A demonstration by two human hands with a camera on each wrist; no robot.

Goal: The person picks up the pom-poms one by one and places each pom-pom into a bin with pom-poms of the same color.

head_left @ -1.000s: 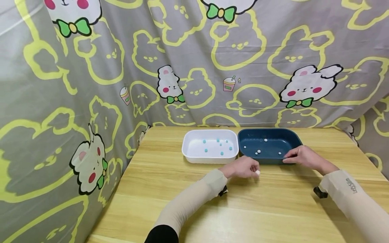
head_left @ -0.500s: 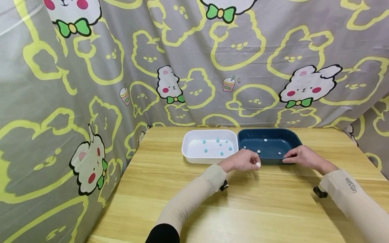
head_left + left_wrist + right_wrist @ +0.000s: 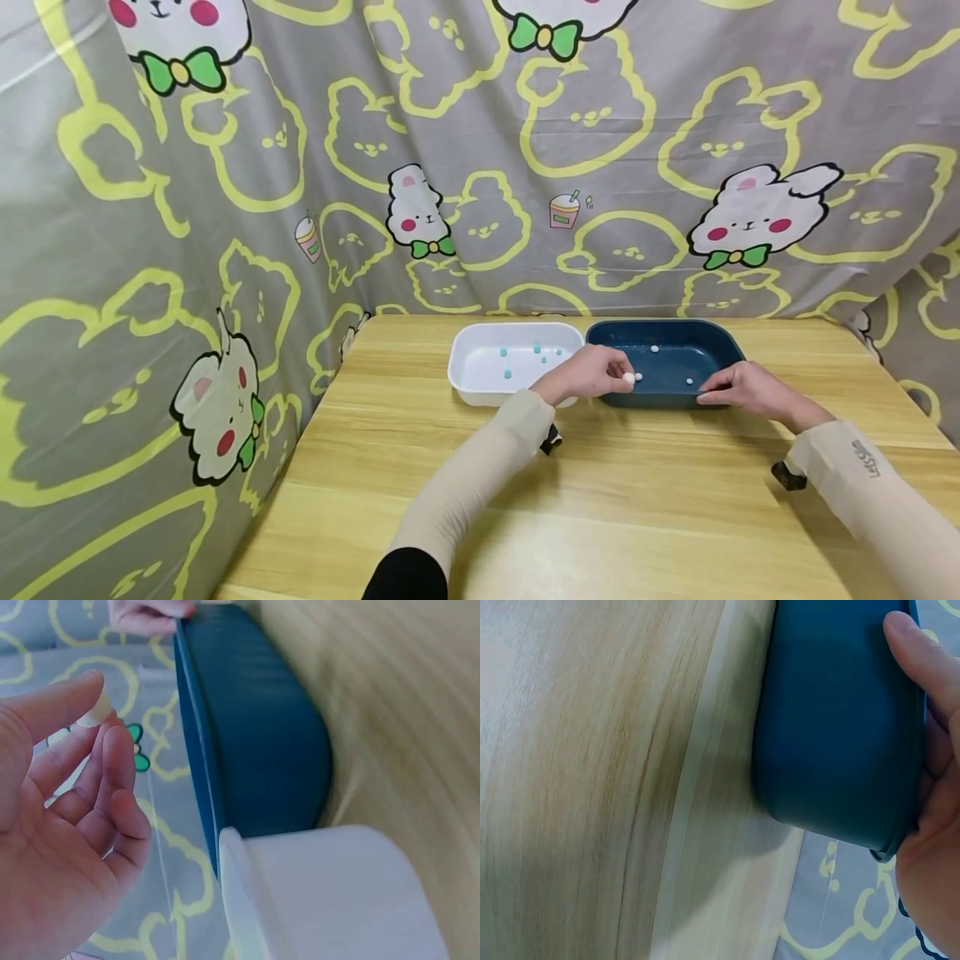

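In the head view my left hand (image 3: 595, 372) is over the near left corner of the dark blue tray (image 3: 678, 401). Thumb and fingertips pinch a small white ball (image 3: 95, 714), seen clearly in the left wrist view. A few more white balls lie in the blue tray, among them one white ball (image 3: 655, 349) towards the back; my left hand covers part of the floor. My right hand (image 3: 750, 390) grips the tray's near right rim, thumb outside on the wall, as the right wrist view (image 3: 930, 877) confirms.
Touching the blue tray on its left is a white tray (image 3: 465, 385) holding several small light-blue balls (image 3: 507, 374). Both stand near the back of the wooden table (image 3: 637, 517). A patterned curtain (image 3: 480, 275) hangs behind and along the left.
My left hand has risen from above the table in front of the trays to over the blue tray's corner, carrying the white ball. My right hand has stayed on the rim.
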